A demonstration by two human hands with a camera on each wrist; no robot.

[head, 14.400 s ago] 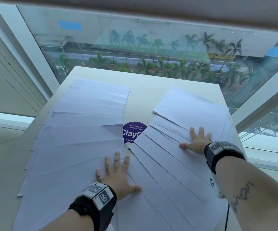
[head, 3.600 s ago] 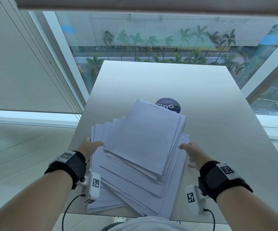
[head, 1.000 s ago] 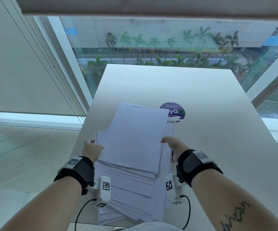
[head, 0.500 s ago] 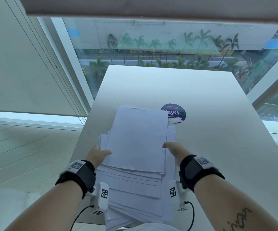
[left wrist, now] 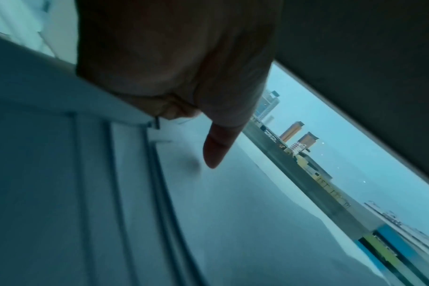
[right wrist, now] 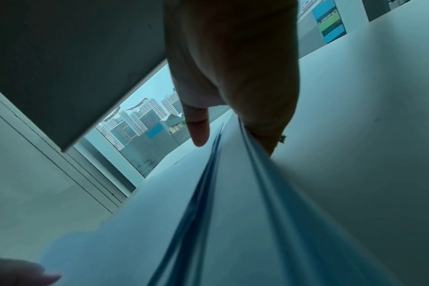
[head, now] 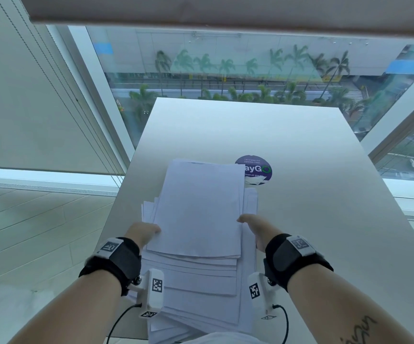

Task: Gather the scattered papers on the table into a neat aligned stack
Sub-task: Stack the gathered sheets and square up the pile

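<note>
Nearest, at the worktop's [head: 312, 219] front edge: lowest sheets of the papers [head: 196, 207] fanned out in steps and overhanging toward the body, edges uneven. Just beyond, wrist bands and tagged white camera mounts flanking the pile on both sides. Left hand [head: 142, 233] against the pile's left edge, thumb laid over the top sheet, remaining fingers tucked beneath the paper; grip pinching the papers, as the left wrist view shows with the thumb [left wrist: 216, 147] stretched across a pale sheet. Right hand [head: 257, 228] against the right edge, thumb on top, fingers [right wrist: 265, 123] under a wad of sheets, edges of the paper running away from the camera in blurred lines; grip likewise pinching the papers. Further on, the top sheet lying fairly square, long side running away from the body, with a few corners poking out at left and right beneath it. Past the pile's far right corner, a round purple sticker [head: 258, 167] on the worktop, partly covered by the paper. Beyond, bare grey surface up to the window [head: 225, 70], palm trees and a building outside.
</note>
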